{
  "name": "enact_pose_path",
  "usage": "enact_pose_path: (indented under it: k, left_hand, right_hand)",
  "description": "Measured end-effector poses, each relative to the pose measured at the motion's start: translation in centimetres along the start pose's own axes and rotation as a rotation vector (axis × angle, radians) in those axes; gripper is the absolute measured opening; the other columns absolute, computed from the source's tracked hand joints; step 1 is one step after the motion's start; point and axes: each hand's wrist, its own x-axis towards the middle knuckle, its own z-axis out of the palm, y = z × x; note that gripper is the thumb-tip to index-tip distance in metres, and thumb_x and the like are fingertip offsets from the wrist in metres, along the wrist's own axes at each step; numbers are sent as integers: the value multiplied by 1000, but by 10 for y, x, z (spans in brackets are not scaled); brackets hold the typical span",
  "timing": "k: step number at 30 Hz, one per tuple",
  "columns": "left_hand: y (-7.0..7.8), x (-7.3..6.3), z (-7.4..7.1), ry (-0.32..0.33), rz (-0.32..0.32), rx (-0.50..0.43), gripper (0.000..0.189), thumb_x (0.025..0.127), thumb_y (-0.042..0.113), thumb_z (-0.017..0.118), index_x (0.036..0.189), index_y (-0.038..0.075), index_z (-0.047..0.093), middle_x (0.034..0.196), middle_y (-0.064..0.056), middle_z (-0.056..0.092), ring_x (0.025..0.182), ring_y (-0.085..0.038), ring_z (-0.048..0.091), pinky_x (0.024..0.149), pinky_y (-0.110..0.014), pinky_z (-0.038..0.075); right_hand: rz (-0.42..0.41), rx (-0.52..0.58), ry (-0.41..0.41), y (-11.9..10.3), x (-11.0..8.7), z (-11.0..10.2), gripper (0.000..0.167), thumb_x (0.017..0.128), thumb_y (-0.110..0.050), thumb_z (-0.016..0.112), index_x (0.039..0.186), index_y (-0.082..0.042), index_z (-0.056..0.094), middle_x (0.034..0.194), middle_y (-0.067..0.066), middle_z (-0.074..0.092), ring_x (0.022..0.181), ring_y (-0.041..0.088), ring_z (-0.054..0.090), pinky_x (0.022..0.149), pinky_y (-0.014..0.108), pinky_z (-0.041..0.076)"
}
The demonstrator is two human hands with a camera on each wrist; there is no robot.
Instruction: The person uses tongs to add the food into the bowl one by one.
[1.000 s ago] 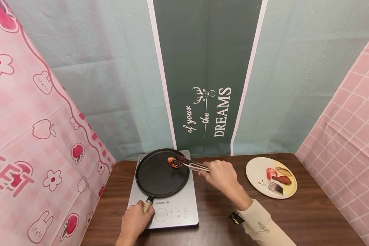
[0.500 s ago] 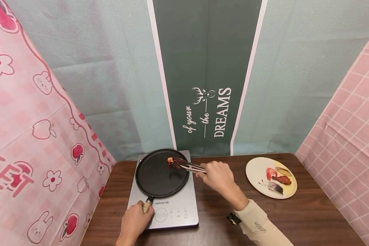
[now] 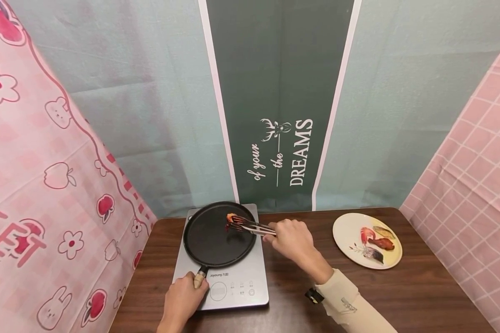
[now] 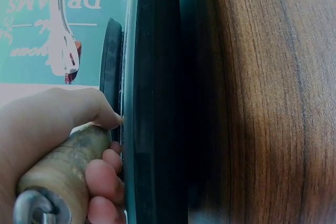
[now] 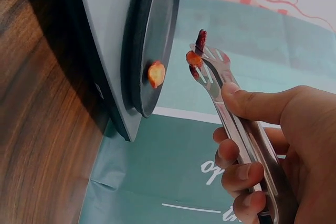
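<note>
My left hand (image 3: 184,296) grips the wooden-ended handle (image 3: 199,278) of a flat black frying pan (image 3: 212,243). Its fingers curl round that handle in the left wrist view. In my right hand (image 3: 293,240) are metal tongs (image 5: 241,135) with slotted ends, held over the pan's right side. Between those ends sits a dark red food piece (image 5: 201,41) with an orange part, raised above the pan in the right wrist view. A separate orange piece (image 5: 156,74) with a pale middle lies on the pan's surface.
A silver induction cooker (image 3: 250,277) bears the pan. To the right, on the brown wooden table (image 3: 300,296), is a round plate (image 3: 347,226) showing a drumstick, shrimp and other food shapes. Hanging cloths (image 3: 166,115) enclose the table at the back and sides.
My right hand and the tongs have shifted slightly left and towards me over the pan. My left hand and the pan keep their places.
</note>
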Motion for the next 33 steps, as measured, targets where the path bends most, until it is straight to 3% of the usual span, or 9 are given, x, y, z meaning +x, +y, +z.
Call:
enact_pose_path:
  k: [14, 22, 27, 33]
  left_hand:
    - [0, 1, -1, 3, -4, -3, 30, 85, 32, 74, 71, 10, 57, 61, -8, 58, 56, -30, 60, 53, -51, 45]
    - [-6, 0, 8, 86, 32, -6, 31, 83, 32, 73, 69, 11, 56, 59, -9, 56, 53, -31, 58, 52, -52, 44]
    - [-1, 0, 0, 38, 6, -11, 31, 84, 32, 74, 69, 11, 56, 61, -9, 58, 55, -31, 61, 53, -51, 46]
    - [-1, 1, 1, -4, -11, 6, 31, 85, 33, 74, 71, 10, 57, 61, -7, 57, 55, -28, 59, 53, -50, 45]
  right_hand:
    - [-11, 0, 8, -3, -1, 7, 24, 82, -42, 88, 81, -23, 74, 61, -4, 60, 51, 23, 55, 47, 42, 41]
    - [-21, 10, -4, -6, -2, 12, 27, 83, -41, 88, 77, -21, 71, 60, -3, 60, 51, 23, 54, 47, 42, 40]
    - [-24, 7, -11, -8, -2, 14, 27, 83, -42, 88, 77, -22, 70, 59, -5, 58, 49, 20, 51, 47, 40, 39]
    - [-25, 15, -14, -10, -4, 18, 24, 82, -42, 87, 81, -21, 75, 61, -5, 62, 51, 21, 54, 47, 41, 40]
